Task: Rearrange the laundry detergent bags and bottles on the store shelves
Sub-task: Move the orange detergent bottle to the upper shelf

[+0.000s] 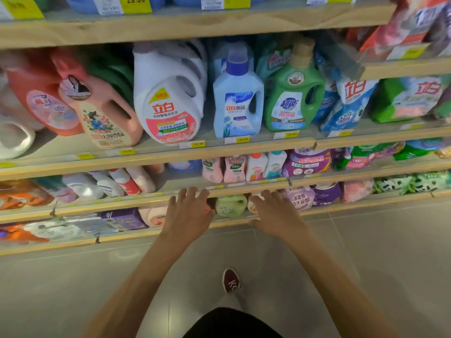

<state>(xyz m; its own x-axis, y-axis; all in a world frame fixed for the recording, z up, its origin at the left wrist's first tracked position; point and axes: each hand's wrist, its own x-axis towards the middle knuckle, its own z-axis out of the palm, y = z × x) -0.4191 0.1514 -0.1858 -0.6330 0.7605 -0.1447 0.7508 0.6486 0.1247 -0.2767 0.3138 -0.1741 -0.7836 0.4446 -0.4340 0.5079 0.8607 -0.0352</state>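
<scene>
Currently both hands are reached down to the lowest shelf (170, 231), left hand (188, 213) and right hand (275, 214) spread, empty and apart, flanking a green bag (230, 205) there, presumably so it can be gripped from both sides.

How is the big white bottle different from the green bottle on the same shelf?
The white bottle leans over to one side; the green bottle stands straight up. The white bottle looks fatter and has a pink-red label, while the green bottle looks slimmer with a blue and white label. The green bottle's tan cap shows; the white bottle's top is hidden under the shelf above. Both have a handle hole and sit on the same shelf.
</scene>
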